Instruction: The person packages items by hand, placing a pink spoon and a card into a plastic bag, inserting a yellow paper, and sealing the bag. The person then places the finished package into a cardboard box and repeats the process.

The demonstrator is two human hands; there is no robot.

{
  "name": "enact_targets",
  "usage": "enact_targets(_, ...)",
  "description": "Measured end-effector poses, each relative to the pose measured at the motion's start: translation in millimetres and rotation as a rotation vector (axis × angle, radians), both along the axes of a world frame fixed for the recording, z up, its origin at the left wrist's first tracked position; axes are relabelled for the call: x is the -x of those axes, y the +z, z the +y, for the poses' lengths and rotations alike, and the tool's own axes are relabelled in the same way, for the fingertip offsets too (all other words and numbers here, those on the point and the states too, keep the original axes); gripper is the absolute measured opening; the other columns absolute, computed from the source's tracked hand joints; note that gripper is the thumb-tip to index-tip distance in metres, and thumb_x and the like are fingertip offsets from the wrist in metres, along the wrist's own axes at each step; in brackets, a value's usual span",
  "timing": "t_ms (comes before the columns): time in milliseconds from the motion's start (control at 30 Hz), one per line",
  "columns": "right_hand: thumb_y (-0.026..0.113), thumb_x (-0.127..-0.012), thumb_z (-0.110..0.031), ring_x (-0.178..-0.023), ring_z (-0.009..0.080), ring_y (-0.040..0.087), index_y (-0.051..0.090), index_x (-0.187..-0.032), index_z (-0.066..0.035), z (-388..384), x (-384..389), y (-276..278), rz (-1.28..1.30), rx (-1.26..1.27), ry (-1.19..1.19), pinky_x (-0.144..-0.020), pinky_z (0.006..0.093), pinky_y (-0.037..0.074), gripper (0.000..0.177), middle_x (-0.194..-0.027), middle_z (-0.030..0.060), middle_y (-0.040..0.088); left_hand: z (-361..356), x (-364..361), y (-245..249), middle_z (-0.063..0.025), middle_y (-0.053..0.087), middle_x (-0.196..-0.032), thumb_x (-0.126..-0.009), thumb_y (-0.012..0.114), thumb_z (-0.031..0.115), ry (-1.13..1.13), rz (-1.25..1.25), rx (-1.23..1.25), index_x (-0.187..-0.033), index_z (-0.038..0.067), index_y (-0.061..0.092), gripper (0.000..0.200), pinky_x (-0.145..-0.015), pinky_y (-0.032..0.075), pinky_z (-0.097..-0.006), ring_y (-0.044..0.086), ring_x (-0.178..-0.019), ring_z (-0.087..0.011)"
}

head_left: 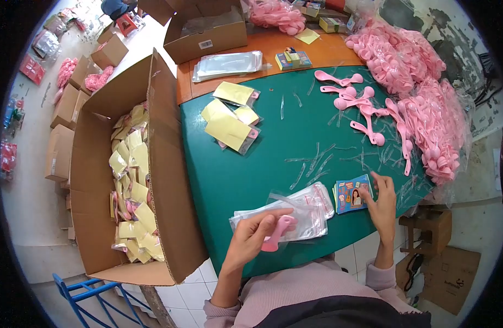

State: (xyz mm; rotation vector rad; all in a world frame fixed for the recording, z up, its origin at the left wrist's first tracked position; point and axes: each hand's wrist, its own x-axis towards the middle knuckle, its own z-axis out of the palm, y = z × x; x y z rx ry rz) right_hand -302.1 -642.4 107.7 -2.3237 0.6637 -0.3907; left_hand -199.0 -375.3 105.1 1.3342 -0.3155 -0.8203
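Note:
My left hand is closed around a pink plastic spoon. A clear plastic bag is at its fingers, over a pile of clear bags on the green table. My right hand is at the right edge of a stack of printed cards. Its thumb touches the top card and the fingers are apart. Farther back lie several loose pink spoons. Several filled packets with yellow cards rest on the table's left side.
A large cardboard box on the left holds many filled packets. Big bags of pink spoons stand at the right. Clear plastic strips are scattered on the green table. Behind are clear sleeves and banded cards.

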Motion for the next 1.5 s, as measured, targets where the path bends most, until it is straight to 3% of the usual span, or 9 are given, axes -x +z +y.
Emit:
enact_targets(67, 0.068, -0.073, -0.013, -0.078, 0.0209, 0.055, 0.056, -0.109, 0.002, -10.0, 7.6, -15.4, 0.184, 0.045, -0.104, -0.072, 0.0311, 0.046, 0.04, -0.091, 0.0125, 0.053, -0.3, -4.5, -1.5, -0.0151, 0.065, -0.093, -0.096, 0.036, 0.023, -0.042, -0.031, -0.056, -0.114, -0.005, 0.054, 0.038, -0.077, 0.05, -0.0287, 0.063, -0.089, -0.0198)
enact_targets(233, 0.066, -0.073, -0.006, -0.072, 0.0198, 0.055, 0.056, -0.094, 0.004, -14.5, 6.0, -12.1, 0.035, -0.093, -0.255, -0.065, 0.0315, 0.046, 0.025, -0.08, 0.0121, 0.056, -4.0, -4.5, 0.1, -0.0156, 0.064, -0.095, -0.096, 0.036, 0.023, -0.043, 0.01, -0.065, -0.113, -0.005, 0.055, 0.038, -0.079, 0.05, -0.03, 0.062, -0.089, -0.0204)
enact_targets(333, 0.064, -0.073, -0.002, -0.065, 0.0177, 0.056, 0.055, -0.087, 0.002, -19.3, 8.1, -0.3, 0.081, 0.485, -0.034, -0.06, 0.0316, 0.044, 0.017, -0.074, 0.0112, 0.058, -3.0, -3.6, -2.1, -0.0075, 0.062, -0.087, -0.095, 0.039, 0.024, -0.053, -0.004, -0.079, -0.112, 0.0, 0.058, 0.035, -0.068, 0.043, -0.0244, 0.053, -0.076, -0.0126)
enact_targets(433, 0.059, -0.077, 0.002, -0.061, 0.0146, 0.055, 0.056, -0.086, 0.002, -7.8, -3.4, 29.4, 0.082, 0.346, -0.036, -0.058, 0.0289, 0.044, 0.01, -0.074, 0.0092, 0.059, -8.3, -0.6, -1.5, -0.0007, 0.06, -0.078, -0.095, 0.042, 0.025, -0.054, -0.056, -0.046, -0.111, 0.006, 0.061, 0.031, -0.057, 0.038, -0.0195, 0.045, -0.063, -0.0056)
enact_targets(500, 0.059, -0.078, 0.002, -0.069, 0.0111, 0.059, 0.059, -0.087, 0.002, 5.8, -13.6, 48.1, -0.099, -0.29, -0.008, -0.062, 0.0234, 0.046, 0.009, -0.08, 0.0105, 0.063, -10.1, -1.1, 1.9, -0.0016, 0.061, -0.077, -0.095, 0.042, 0.024, -0.045, -0.087, -0.006, -0.111, 0.007, 0.062, 0.03, -0.057, 0.04, -0.0202, 0.046, -0.063, -0.0063)
enact_targets(600, 0.06, -0.078, 0.002, -0.07, 0.0069, 0.057, 0.06, -0.09, 0.002, 30.7, -27.4, 55.9, -0.335, -0.416, 0.171, -0.061, 0.0217, 0.045, 0.012, -0.076, 0.0074, 0.062, -9.1, -4.3, 5.7, -0.0079, 0.065, -0.09, -0.095, 0.041, 0.022, -0.238, -0.06, -0.158, -0.106, -0.001, 0.061, 0.033, -0.075, 0.046, -0.0241, 0.058, -0.081, -0.0118)
enact_targets(867, 0.065, -0.069, 0.002, -0.061, 0.0206, 0.059, 0.063, -0.083, -0.004, 34.0, -39.7, 76.4, -0.17, -0.002, 0.56, -0.053, 0.0276, 0.045, 0.015, -0.073, 0.0088, 0.061, -8.5, -7.8, 13.7, -0.0047, 0.063, -0.077, -0.094, 0.043, 0.022, -0.352, -0.183, -0.32, -0.093, 0.001, 0.066, 0.031, -0.064, 0.044, -0.023, 0.052, -0.069, -0.0078)
enact_targets(1267, 0.064, -0.075, -0.009, -0.067, 0.0243, 0.058, 0.058, -0.085, -0.003, 37.6, -42.8, 65.1, 0.041, -0.195, 0.878, -0.059, 0.0311, 0.045, 0.013, -0.076, 0.0093, 0.057, -19.1, 2.2, 10.6, -0.0101, 0.058, -0.061, -0.091, 0.049, 0.025, -0.26, -0.338, -0.099, -0.103, 0.006, 0.063, 0.027, -0.051, 0.041, -0.0292, 0.048, -0.05, -0.0143)
enact_targets(1500, 0.066, -0.072, -0.016, -0.063, 0.0275, 0.055, 0.06, -0.084, -0.002, 54.3, -49.7, 35.4, 0.043, -0.271, 0.926, -0.061, 0.0322, 0.045, 0.02, -0.069, 0.0092, 0.054, -20.4, 8.8, 29.2, -0.0184, 0.065, -0.078, -0.086, 0.056, 0.023, -0.273, -0.388, -0.352, -0.14, 0.01, 0.018, 0.067, -0.064, 0.048, -0.0366, 0.063, -0.065, -0.0334)
